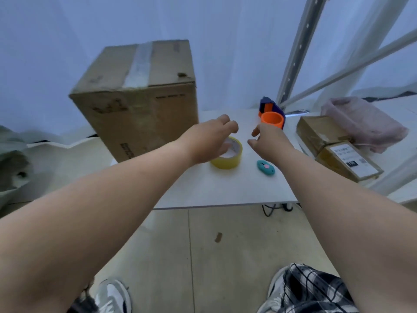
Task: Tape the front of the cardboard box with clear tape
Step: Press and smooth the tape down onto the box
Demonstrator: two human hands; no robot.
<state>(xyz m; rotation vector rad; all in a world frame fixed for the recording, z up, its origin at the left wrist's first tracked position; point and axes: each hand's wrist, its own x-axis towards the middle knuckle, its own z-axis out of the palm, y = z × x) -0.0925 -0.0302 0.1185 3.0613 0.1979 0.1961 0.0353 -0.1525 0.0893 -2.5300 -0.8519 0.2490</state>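
left grip (pixel 209 141): curled over yellowish round tape roll (pixel 230 160), can't tell if holding
right grip (pixel 268 141): spread, empty
risk: I fumble the roll, lose the tape end

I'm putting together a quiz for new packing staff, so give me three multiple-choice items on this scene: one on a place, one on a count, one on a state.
1. Where does the teal cutter lie?
A on the floor
B on the table, right of the yellow tape roll
C inside the tape roll

2. How many small parcels lie to the right of the cutter?
A one
B two
C four

3. How is the right hand?
A gripping the cutter
B open, holding nothing
C pinching the tape roll

Key:
1 B: the cutter rests on the white tabletop beside the roll.
2 B: two brown parcels lie side by side, one bearing a label.
3 B: its fingers are spread above the table with nothing in them.
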